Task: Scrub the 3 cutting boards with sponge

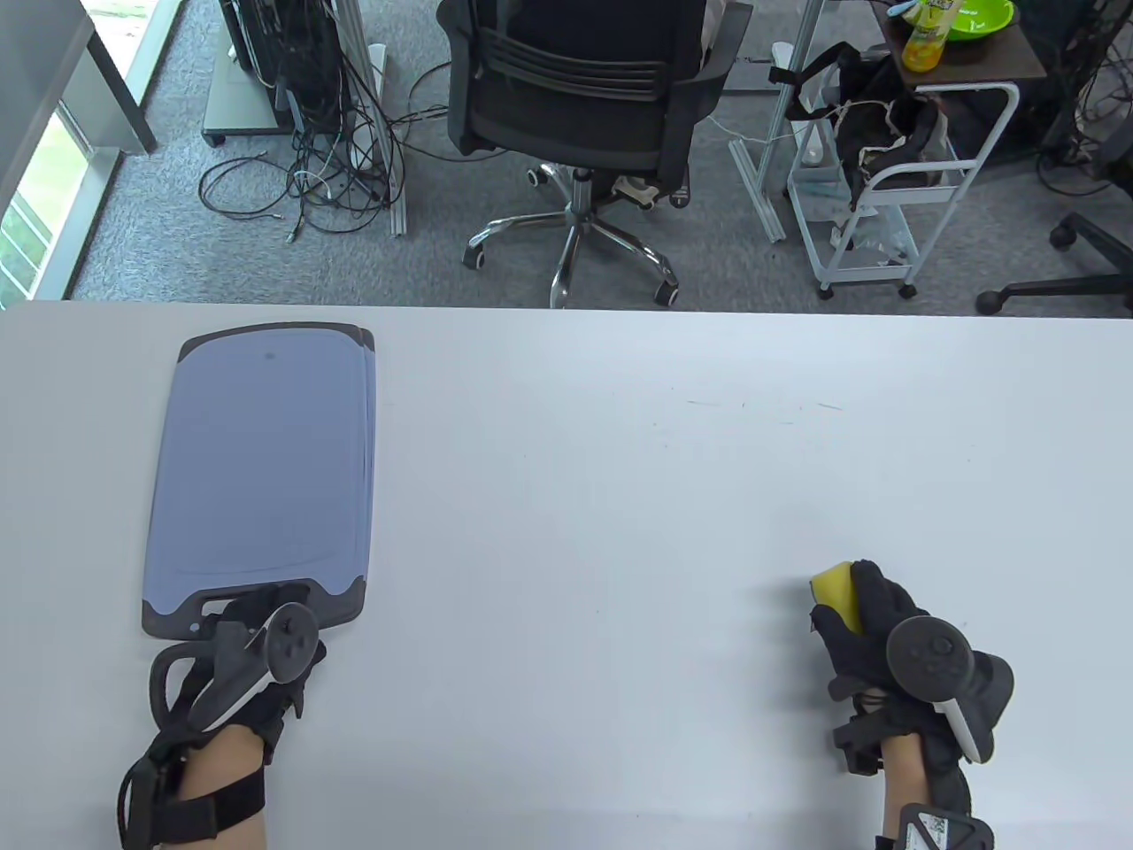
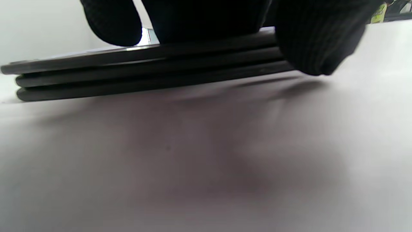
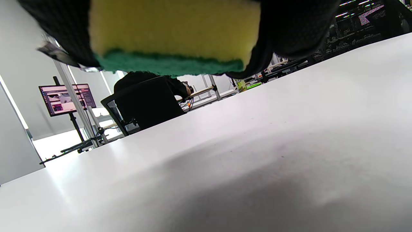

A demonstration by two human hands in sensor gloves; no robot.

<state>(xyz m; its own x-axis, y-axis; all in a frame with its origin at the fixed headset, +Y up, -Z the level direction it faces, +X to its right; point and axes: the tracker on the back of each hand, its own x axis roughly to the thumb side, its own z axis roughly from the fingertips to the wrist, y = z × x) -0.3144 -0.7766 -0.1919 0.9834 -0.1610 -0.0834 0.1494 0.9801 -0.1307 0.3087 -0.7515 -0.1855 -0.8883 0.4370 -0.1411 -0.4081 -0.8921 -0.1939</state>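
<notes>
Three blue-grey cutting boards [image 1: 265, 469] lie stacked on the left of the white table [image 1: 620, 460]. The left wrist view shows their three dark edges [image 2: 145, 74] one above another. My left hand [image 1: 252, 633] is at the stack's near handle end, fingers [image 2: 318, 42] curled over the top board and down its edge. My right hand [image 1: 863, 611] grips a yellow sponge [image 1: 839, 595] with a green scrub face [image 3: 170, 64], held a little above the table at the near right, far from the boards.
Beyond the table's far edge stand a black office chair [image 1: 575, 97], a white wire cart [image 1: 885, 186] and tangled cables [image 1: 310, 177] on grey carpet. Between the boards and the sponge is bare tabletop.
</notes>
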